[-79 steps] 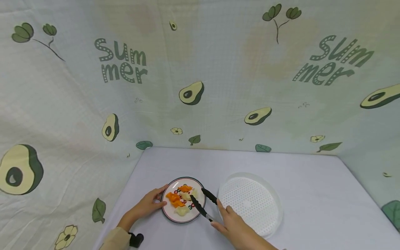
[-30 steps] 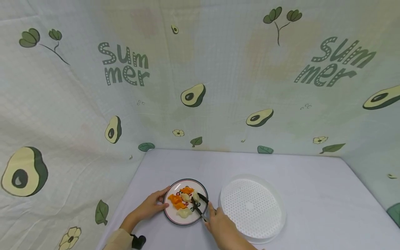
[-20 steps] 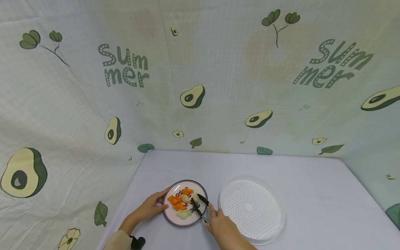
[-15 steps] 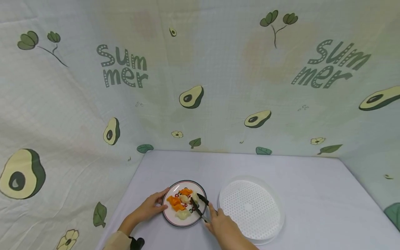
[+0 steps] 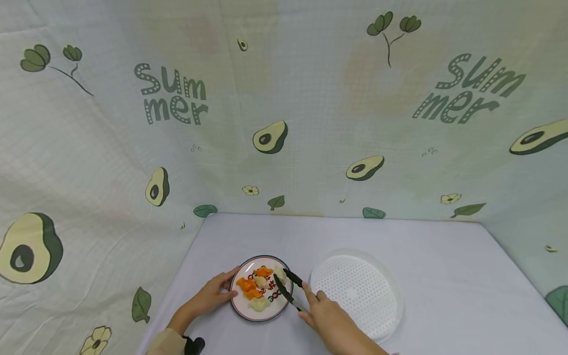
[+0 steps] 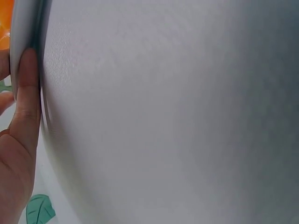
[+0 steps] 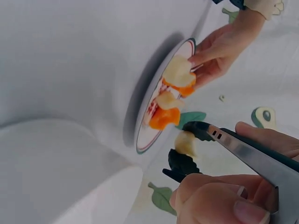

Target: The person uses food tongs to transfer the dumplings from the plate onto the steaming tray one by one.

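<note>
Tongs (image 5: 287,287) sit in our right hand (image 5: 330,323), one pair with black tips and metal arms, and our fingers are curled round the arms. The tips are clamped on one pale dumpling (image 5: 279,271), seen in the right wrist view pinched between them. It is at the far right part of the plate (image 5: 241,305); we cannot tell whether it still touches the plate.

Our left hand (image 5: 208,298) rests against the plate's left rim with straight fingers, and in the left wrist view one finger lies flat along that rim. It grips nothing. The two hands are apart, one on each side of the plate.

We count one plate, round with a dark rim, on the table (image 5: 443,276) near its front edge and toward the left. On it, apart from the pinched piece, we see two orange dumplings (image 5: 249,287) and two pale ones (image 5: 257,304), lying close together, with red marks on the plate between them.

One white round tray (image 5: 355,296), dotted with small holes, lies just to the right of the plate, near but not touching it. Our right hand is at the tray's front left rim.

One printed cloth (image 5: 284,98) hangs behind the table's far edge and along both sides.
</note>
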`<state>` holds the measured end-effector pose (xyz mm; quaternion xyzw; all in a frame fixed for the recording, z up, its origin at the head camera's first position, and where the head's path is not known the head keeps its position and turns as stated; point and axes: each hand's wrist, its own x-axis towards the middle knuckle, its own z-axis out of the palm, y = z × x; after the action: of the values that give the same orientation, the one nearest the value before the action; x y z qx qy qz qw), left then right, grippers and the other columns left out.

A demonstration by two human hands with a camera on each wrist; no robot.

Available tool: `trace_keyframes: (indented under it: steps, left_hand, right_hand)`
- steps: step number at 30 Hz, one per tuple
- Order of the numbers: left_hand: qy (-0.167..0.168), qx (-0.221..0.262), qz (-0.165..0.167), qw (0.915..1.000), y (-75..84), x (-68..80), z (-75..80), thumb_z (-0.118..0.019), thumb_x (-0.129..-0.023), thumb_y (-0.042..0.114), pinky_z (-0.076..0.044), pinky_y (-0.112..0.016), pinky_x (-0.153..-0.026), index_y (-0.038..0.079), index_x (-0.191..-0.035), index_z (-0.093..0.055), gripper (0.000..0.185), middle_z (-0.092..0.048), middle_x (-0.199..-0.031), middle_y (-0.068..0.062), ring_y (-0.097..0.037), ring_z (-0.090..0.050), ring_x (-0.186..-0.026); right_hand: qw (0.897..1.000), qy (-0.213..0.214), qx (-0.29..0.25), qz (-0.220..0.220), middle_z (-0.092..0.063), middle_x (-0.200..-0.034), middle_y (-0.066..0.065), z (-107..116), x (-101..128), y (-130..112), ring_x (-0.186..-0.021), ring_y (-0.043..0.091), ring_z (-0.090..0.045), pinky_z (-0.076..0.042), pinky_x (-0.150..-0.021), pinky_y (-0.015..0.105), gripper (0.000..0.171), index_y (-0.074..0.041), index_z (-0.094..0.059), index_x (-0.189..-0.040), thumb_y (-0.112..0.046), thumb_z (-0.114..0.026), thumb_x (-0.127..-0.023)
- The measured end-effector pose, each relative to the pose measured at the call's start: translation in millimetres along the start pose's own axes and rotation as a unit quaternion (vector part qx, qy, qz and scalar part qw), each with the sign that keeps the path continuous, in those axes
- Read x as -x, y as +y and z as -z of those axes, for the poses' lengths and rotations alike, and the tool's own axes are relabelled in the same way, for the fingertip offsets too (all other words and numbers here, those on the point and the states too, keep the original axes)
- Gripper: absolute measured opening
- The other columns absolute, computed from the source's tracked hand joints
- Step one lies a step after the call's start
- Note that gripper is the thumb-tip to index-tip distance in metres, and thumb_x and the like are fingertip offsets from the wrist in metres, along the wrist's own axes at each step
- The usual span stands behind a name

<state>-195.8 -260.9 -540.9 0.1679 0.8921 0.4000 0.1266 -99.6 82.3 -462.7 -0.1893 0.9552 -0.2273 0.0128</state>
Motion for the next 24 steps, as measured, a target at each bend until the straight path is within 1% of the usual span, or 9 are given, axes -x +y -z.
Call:
trace_keyframes:
  steps: [4, 9, 13, 19, 24]
  left_hand:
    - [0.001, 0.002, -0.007, 1.0, 1.0, 1.4, 0.1, -0.072, -0.093, 0.02, -0.043, -0.026, -0.076, 0.001, -0.152, -0.039, 0.07, -0.056, -0.108, -0.006, -0.019, -0.049, -0.092]
    - [0.0, -0.007, -0.007, 1.0, -0.7, 0.9, -0.1, -0.071, -0.094, 0.023, -0.043, -0.027, -0.078, 0.004, -0.152, -0.039, 0.069, -0.056, -0.11, -0.006, -0.019, -0.049, -0.094]
    - [0.001, -0.011, 0.001, 0.9999, -3.6, 1.0, 0.2, -0.071, -0.094, 0.025, -0.043, -0.027, -0.078, 0.006, -0.153, -0.039, 0.07, -0.056, -0.112, -0.005, -0.019, -0.049, -0.095]
    - [0.004, -0.015, 0.011, 0.9998, -2.2, -0.1, -0.1, -0.072, -0.093, 0.027, -0.043, -0.029, -0.078, 0.007, -0.153, -0.04, 0.07, -0.056, -0.113, -0.006, -0.021, -0.049, -0.096]
    - [0.002, -0.013, 0.021, 0.9997, 0.3, 0.1, -0.8, -0.071, -0.094, 0.026, -0.042, -0.027, -0.073, 0.008, -0.153, -0.039, 0.071, -0.054, -0.108, -0.004, -0.021, -0.047, -0.095]
  right_hand:
    - [1.0, 0.007, -0.015, 0.017, -0.06, -0.112, 0.033, 10, 5, 9, -0.085, 0.048, -0.066, -0.055, -0.066, 0.054, 0.064, 0.004, -0.046, -0.145, -0.036, -0.062, -0.098]
    - [0.999, 0.007, -0.039, 0.017, -0.059, -0.114, 0.036, 21, 6, 20, -0.09, 0.051, -0.065, -0.054, -0.068, 0.057, 0.063, 0.005, -0.047, -0.144, -0.036, -0.061, -0.098]
    - [0.999, 0.007, -0.052, 0.007, -0.059, -0.114, 0.035, 25, 7, 27, -0.094, 0.052, -0.064, -0.053, -0.071, 0.059, 0.063, 0.005, -0.048, -0.144, -0.035, -0.062, -0.098]
    - [0.998, 0.012, -0.051, -0.019, -0.058, -0.118, 0.034, 30, 14, 36, -0.101, 0.053, -0.061, -0.047, -0.081, 0.067, 0.06, 0.002, -0.049, -0.144, -0.033, -0.063, -0.098]
    - [0.998, 0.005, -0.05, -0.038, -0.058, -0.12, 0.034, 35, 21, 46, -0.105, 0.053, -0.06, -0.048, -0.083, 0.064, 0.061, 0.001, -0.048, -0.146, -0.033, -0.064, -0.097]
